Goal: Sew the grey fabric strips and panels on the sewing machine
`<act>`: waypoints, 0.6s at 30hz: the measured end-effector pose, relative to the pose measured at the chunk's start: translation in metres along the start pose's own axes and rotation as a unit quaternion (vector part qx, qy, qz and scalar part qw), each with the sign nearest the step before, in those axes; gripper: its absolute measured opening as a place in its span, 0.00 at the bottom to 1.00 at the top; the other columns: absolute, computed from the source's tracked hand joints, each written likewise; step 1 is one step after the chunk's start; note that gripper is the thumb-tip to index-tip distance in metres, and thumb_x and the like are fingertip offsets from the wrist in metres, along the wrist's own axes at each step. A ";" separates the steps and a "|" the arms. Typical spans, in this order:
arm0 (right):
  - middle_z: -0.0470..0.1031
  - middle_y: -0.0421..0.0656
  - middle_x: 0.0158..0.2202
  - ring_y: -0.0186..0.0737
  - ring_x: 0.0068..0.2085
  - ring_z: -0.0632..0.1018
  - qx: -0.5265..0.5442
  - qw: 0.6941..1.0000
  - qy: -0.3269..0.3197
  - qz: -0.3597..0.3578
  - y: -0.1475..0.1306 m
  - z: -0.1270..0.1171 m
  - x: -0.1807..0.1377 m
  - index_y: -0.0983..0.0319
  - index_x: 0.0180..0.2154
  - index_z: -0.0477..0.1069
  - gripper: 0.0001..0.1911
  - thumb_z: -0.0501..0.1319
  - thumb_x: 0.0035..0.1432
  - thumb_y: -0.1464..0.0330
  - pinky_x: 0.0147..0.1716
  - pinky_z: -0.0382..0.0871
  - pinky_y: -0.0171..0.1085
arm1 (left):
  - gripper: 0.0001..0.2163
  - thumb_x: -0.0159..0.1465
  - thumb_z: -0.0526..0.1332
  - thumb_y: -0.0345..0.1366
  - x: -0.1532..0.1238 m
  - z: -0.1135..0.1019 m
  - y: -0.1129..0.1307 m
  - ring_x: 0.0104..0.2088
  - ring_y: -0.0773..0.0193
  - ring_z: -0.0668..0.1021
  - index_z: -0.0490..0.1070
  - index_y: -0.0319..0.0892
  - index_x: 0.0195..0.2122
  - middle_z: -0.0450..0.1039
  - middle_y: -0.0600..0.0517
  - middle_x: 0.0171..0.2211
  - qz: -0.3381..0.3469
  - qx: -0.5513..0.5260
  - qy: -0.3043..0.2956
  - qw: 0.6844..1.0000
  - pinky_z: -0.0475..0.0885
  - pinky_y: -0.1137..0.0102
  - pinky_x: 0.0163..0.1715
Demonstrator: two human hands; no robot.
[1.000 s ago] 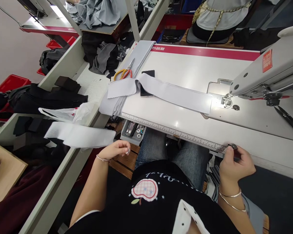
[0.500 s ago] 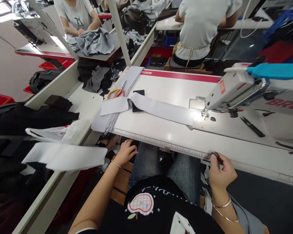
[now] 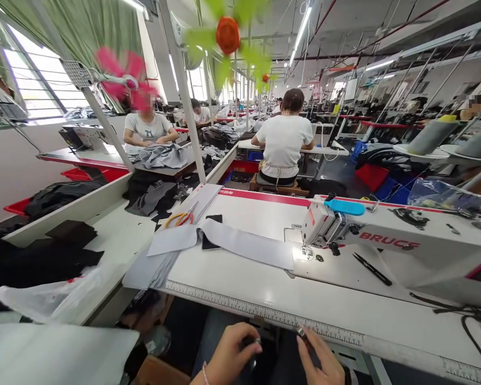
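Below the table's front edge, my left hand [image 3: 236, 352] is curled, with a small shiny bit at its fingertips that is too small to name. Close beside it, my right hand [image 3: 323, 357] pinches a small metal part that looks like a bobbin case [image 3: 301, 332], right at the table edge. Along that edge runs a printed ruler strip [image 3: 244, 307]. A long pale grey fabric strip [image 3: 248, 248] lies on the table, its right end by the needle area of the sewing machine [image 3: 369, 232]. Under the strip shows a dark phone [image 3: 211, 245].
Orange-handled scissors [image 3: 179, 219] rest on stacked grey fabric [image 3: 144, 267] at the left. Black tweezers [image 3: 372, 269] lie on the machine bed. A white sheet [image 3: 52, 353] and plastic bag [image 3: 52, 297] sit to the left. Two people sew farther off; fans [image 3: 227, 36] hang above.
The view has tilted up. My left hand has come right, now curled near the right hand. My right hand has moved left along the table edge, still pinching the small metal part.
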State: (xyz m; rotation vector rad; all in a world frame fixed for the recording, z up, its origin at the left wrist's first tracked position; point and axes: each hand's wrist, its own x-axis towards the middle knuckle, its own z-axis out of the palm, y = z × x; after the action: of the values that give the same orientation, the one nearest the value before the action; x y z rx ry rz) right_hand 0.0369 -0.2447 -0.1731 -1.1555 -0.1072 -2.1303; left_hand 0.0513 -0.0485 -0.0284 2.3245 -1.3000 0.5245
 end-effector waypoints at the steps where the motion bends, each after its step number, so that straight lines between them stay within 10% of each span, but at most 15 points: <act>1: 0.79 0.45 0.40 0.42 0.38 0.82 0.016 1.000 -0.009 -0.007 -0.004 0.003 0.002 0.62 0.42 0.80 0.10 0.62 0.63 0.66 0.38 0.79 0.32 | 0.13 0.58 0.66 0.48 0.000 0.006 0.011 0.35 0.57 0.75 0.75 0.43 0.31 0.76 0.47 0.32 -0.017 -0.047 0.004 0.999 0.66 0.66 0.38; 7: 0.78 0.45 0.43 0.41 0.41 0.81 0.062 0.995 -0.055 -0.051 -0.017 0.013 -0.002 0.60 0.47 0.79 0.12 0.61 0.64 0.70 0.42 0.79 0.32 | 0.18 0.51 0.74 0.48 0.003 0.020 0.030 0.36 0.62 0.75 0.75 0.38 0.30 0.75 0.43 0.38 -0.037 -0.339 -0.060 0.938 0.67 0.68 0.41; 13: 0.77 0.46 0.45 0.41 0.43 0.81 0.043 0.990 -0.086 -0.099 -0.010 0.019 -0.018 0.61 0.47 0.78 0.12 0.60 0.63 0.72 0.44 0.78 0.32 | 0.17 0.50 0.76 0.45 0.004 0.025 0.025 0.37 0.65 0.73 0.75 0.35 0.28 0.72 0.46 0.34 -0.022 -0.424 -0.139 0.895 0.65 0.70 0.41; 18: 0.77 0.46 0.46 0.40 0.44 0.81 0.066 0.986 -0.107 -0.106 -0.010 0.028 -0.025 0.61 0.50 0.77 0.14 0.60 0.64 0.72 0.45 0.77 0.30 | 0.20 0.45 0.78 0.45 0.005 0.033 0.018 0.32 0.68 0.71 0.75 0.34 0.29 0.72 0.49 0.30 -0.065 -0.407 -0.093 0.906 0.64 0.71 0.39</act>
State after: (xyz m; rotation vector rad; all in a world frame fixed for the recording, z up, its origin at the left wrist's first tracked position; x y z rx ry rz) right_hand 0.0592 -0.2131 -0.1734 -1.3388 -0.4823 -2.1362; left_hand 0.0420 -0.0775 -0.0501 1.7402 -1.1266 -0.2694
